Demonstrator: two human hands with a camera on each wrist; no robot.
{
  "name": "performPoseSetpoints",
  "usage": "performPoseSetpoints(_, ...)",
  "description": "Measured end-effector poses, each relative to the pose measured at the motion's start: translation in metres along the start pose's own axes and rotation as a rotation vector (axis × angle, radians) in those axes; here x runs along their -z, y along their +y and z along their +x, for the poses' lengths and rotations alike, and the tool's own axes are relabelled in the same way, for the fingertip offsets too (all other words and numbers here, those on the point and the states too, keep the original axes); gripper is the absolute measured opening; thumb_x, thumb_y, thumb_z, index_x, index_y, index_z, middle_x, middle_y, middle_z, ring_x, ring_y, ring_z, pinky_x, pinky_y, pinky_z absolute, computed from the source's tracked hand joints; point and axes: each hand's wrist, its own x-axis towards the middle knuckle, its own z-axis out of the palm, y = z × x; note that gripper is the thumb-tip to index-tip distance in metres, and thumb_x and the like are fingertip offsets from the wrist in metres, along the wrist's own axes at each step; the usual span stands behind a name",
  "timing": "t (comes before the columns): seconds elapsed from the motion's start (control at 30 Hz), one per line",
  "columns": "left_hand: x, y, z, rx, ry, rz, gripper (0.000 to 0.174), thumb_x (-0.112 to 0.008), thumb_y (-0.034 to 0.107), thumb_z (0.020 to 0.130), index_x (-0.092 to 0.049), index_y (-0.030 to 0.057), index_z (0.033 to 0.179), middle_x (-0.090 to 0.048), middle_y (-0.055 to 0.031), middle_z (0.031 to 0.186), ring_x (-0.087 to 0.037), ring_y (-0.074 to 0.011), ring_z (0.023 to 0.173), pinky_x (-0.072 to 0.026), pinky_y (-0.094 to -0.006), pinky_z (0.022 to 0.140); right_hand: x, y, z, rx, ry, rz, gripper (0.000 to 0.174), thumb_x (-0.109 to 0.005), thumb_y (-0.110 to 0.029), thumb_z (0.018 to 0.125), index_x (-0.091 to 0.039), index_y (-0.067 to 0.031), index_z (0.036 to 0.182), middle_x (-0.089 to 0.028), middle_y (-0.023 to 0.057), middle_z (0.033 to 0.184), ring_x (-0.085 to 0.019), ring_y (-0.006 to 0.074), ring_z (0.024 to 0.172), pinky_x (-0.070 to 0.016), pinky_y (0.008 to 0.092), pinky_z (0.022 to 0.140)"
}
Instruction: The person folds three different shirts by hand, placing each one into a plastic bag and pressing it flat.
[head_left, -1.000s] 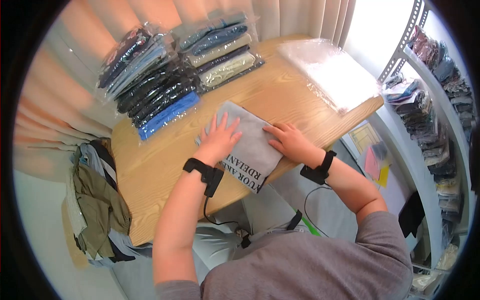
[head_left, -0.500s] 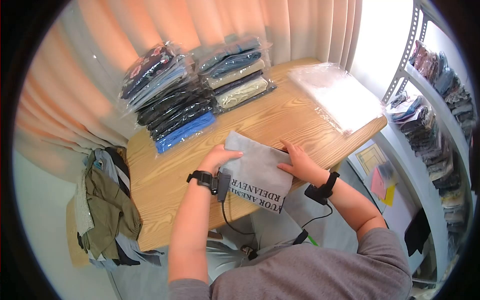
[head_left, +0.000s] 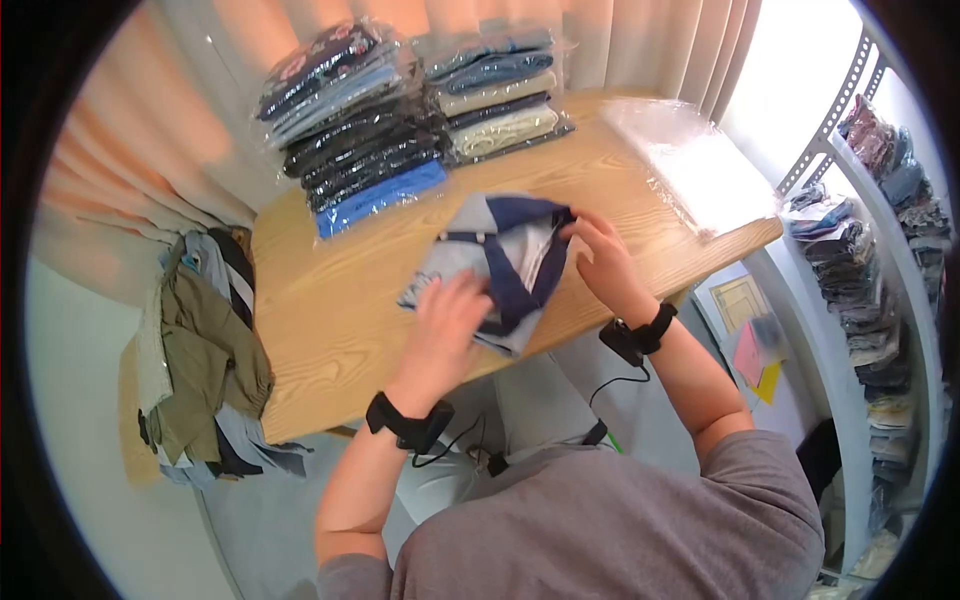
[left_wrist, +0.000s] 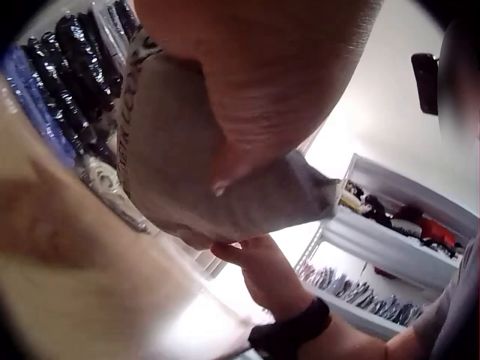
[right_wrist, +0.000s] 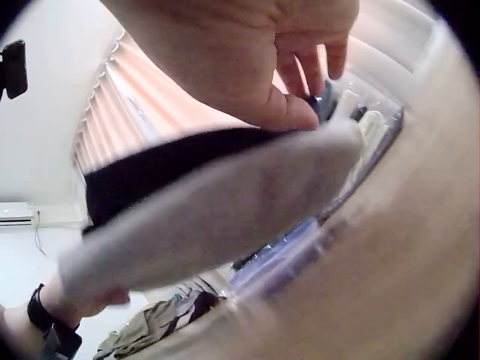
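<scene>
A folded grey garment [head_left: 468, 258] with navy bands and printed lettering is tilted over the near part of the table, its navy side facing up. My left hand [head_left: 440, 330], blurred in the head view, grips its near-left part. In the left wrist view the thumb [left_wrist: 229, 169] lies across the grey cloth, with the fingers hidden. At the garment's far-right corner, my right hand [head_left: 607, 262] pinches the navy edge. The right wrist view shows that thumb [right_wrist: 296, 116] along the upper edge and the other fingers loosely bent behind.
Two stacks of bagged folded clothes [head_left: 370, 125] stand at the back of the wooden table [head_left: 340, 300]. Clear plastic bags [head_left: 690, 165] lie at the right. Loose clothes [head_left: 205, 350] hang by the left edge. Shelves with packed garments [head_left: 860, 290] stand on the right.
The garment has been turned over, from its lettered grey face to the navy-banded side. Both hands went from pressing flat on it to holding its edges.
</scene>
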Motion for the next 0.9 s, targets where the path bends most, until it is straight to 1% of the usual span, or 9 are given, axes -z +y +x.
performPoseSetpoints(0.03, -0.009, 0.006, -0.012, 0.057, -0.185, -0.056, 0.042, -0.057, -0.005, 0.064, -0.055, 0.0039, 0.105, -0.051, -0.0122, 0.123, -0.043, -0.0318, 0.122, -0.0277, -0.0516, 0.104, -0.003, 0.01, -0.016, -0.096, -0.03, 0.037, 0.041, -0.045, 0.011, 0.066, -0.06, -0.0069, 0.1, -0.057, 0.0151, 0.113, -0.052, 0.0336, 0.107, -0.0419, 0.0364, 0.092)
performPoseSetpoints(0.07, -0.013, 0.01, -0.021, 0.068, -0.185, -0.071, 0.042, -0.057, -0.005, 0.064, -0.055, 0.0039, 0.105, -0.051, -0.0122, 0.123, -0.043, -0.0318, 0.122, -0.0277, -0.0516, 0.104, -0.002, 0.02, -0.029, -0.101, -0.047, 0.033, 0.041, -0.045, 0.011, 0.066, -0.06, -0.0069, 0.1, -0.057, 0.0151, 0.113, -0.052, 0.0336, 0.107, -0.0419, 0.0364, 0.092)
performPoseSetpoints(0.13, -0.018, 0.016, -0.032, 0.126, -0.158, -0.155, 0.041, -0.057, 0.0, 0.07, -0.055, 0.0035, 0.11, -0.051, -0.0106, 0.126, -0.041, -0.0325, 0.125, -0.0253, -0.0527, 0.106, 0.002, 0.024, -0.045, -0.512, -0.091, 0.149, 0.037, -0.046, 0.009, 0.07, -0.06, -0.0035, 0.102, -0.06, 0.0145, 0.108, -0.058, 0.0274, 0.099, -0.0443, 0.0323, 0.088)
performPoseSetpoints(0.2, -0.018, 0.013, -0.029, 0.149, -0.194, -0.172, 0.042, -0.058, 0.005, 0.073, -0.055, 0.0039, 0.115, -0.05, -0.0123, 0.128, -0.039, -0.0324, 0.127, -0.0245, -0.0527, 0.106, 0.0, 0.021, -0.054, -0.583, -0.065, 0.317, 0.032, -0.048, 0.006, 0.075, -0.058, -0.0011, 0.104, -0.061, 0.0139, 0.106, -0.059, 0.0236, 0.095, -0.045, 0.0302, 0.086)
performPoseSetpoints(0.3, -0.02, 0.023, -0.013, 0.295, 0.017, -0.381, 0.048, -0.063, 0.012, 0.075, -0.052, 0.0061, 0.121, -0.044, -0.0175, 0.134, -0.035, -0.0351, 0.129, -0.0244, -0.0521, 0.106, -0.008, -0.005, -0.053, -0.697, -0.007, 0.577, 0.028, -0.05, 0.0, 0.084, -0.053, 0.0028, 0.112, -0.06, 0.0125, 0.106, -0.059, 0.0183, 0.094, -0.0451, 0.0282, 0.084)
performPoseSetpoints(0.47, -0.048, 0.037, 0.003, 0.23, -0.006, -0.007, 0.068, -0.069, 0.023, 0.075, -0.039, 0.0116, 0.135, -0.031, -0.0254, 0.14, -0.029, -0.0424, 0.129, -0.0271, -0.0505, 0.104, -0.016, -0.052, -0.039, -1.009, -0.011, 1.056, 0.04, -0.057, -0.013, 0.089, -0.045, 0.0037, 0.124, -0.058, 0.0124, 0.112, -0.055, 0.0144, 0.101, -0.0439, 0.0265, 0.086)
performPoseSetpoints(0.63, -0.068, 0.026, -0.008, 0.246, 0.0, 0.038, 0.056, -0.066, 0.013, 0.076, -0.048, 0.0116, 0.128, -0.04, -0.0219, 0.136, -0.03, -0.0405, 0.13, -0.0264, -0.0497, 0.105, -0.023, -0.02, -0.038, -1.055, -0.114, 1.443, 0.03, -0.056, -0.017, 0.09, -0.054, -0.0002, 0.116, -0.062, 0.0079, 0.106, -0.058, 0.0145, 0.097, -0.0445, 0.0271, 0.086)
performPoseSetpoints(0.7, -0.061, 0.024, -0.013, 0.225, 0.013, -0.208, 0.05, -0.063, 0.007, 0.076, -0.053, 0.0109, 0.124, -0.045, -0.0172, 0.134, -0.031, -0.0388, 0.13, -0.0256, -0.0496, 0.106, -0.025, -0.021, -0.034, -1.13, -0.24, 1.603, 0.025, -0.056, -0.019, 0.091, -0.057, -0.0028, 0.11, -0.064, 0.006, 0.103, -0.061, 0.0163, 0.093, -0.0476, 0.0292, 0.083)
performPoseSetpoints(0.9, -0.05, 0.024, -0.021, 0.153, -0.053, -0.265, 0.045, -0.063, 0.007, 0.075, -0.057, 0.0112, 0.12, -0.047, -0.0135, 0.133, -0.032, -0.0383, 0.13, -0.0256, -0.0497, 0.107, -0.052, -0.035, -0.027, -1.186, -0.144, 1.598, 0.024, -0.054, -0.02, 0.092, -0.058, -0.0032, 0.109, -0.064, 0.0088, 0.103, -0.064, 0.022, 0.089, -0.0522, 0.0368, 0.08)
